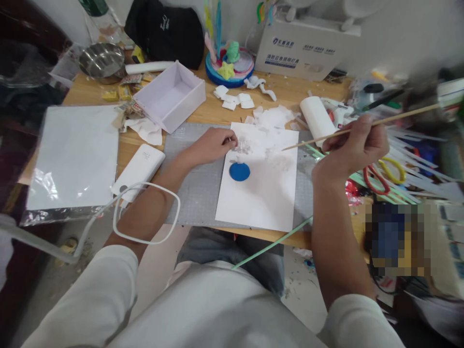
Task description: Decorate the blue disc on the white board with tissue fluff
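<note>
My right hand (357,145) is closed around a long thin wooden stick (319,137), whose pointed end hangs over a white sheet of paper (263,198). At the sheet's upper left edge is my left hand (213,145), its fingers curled together; whatever they pinch is too small to name. Just below those fingers a flat blue disc (239,172) lies on the paper. Greyish smudges mark the sheet's upper part. Beneath the paper lies a grey cutting mat (195,193).
Behind are a lilac box (174,96), paper scraps (232,99), a round clay piece (230,70) and a metal bowl (102,60). A white power bank (139,169) with a cable is left. Scissors (377,180) and green strips lie right.
</note>
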{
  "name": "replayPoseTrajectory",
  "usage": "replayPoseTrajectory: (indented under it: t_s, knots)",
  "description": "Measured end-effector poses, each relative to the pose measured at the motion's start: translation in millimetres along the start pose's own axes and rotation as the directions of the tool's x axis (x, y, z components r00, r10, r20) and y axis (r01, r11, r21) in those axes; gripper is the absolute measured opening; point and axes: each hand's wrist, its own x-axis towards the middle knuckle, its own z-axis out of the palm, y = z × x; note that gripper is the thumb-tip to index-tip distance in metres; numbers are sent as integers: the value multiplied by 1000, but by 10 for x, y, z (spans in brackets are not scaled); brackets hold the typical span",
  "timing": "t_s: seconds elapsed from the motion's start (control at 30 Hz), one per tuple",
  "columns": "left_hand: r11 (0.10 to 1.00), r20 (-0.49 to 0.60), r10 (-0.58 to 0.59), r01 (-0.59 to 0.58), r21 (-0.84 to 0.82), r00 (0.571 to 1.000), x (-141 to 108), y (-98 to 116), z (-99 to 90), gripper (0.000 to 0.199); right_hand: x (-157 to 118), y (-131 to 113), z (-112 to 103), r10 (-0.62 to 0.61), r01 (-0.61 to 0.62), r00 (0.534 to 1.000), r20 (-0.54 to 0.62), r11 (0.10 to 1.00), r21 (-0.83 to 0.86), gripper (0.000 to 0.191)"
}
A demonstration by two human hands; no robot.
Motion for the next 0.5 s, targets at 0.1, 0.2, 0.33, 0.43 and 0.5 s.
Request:
replayPoseTrajectory:
  t_s: [0.1, 0.2, 0.33, 0.43, 0.5]
  knots:
    - [999, -168, -27, 31, 18, 985, 80, 89, -24, 20, 63, 433, -113, 96, -96, 972, -213, 995, 12, 69]
    - [997, -226, -4, 22, 78, 974, 281, 279, -40, 18, -57, 509, -137, 100, -105, 990, -103, 994, -43, 73]
    - [960, -149, 48, -4, 279, 988, 700, 530, 67, 20, -257, 292, -130, 69, -45, 993, 95, 972, -232, 65]
    - [903, -26, 163, -138, 406, 986, 984, 634, 248, 24, -299, 244, -171, 92, -50, 986, 140, 958, -281, 61]
    - [859, 67, 242, -246, 450, 968, 1109, 680, 369, 28, -285, 295, -205, 98, -30, 960, 261, 967, -253, 59]
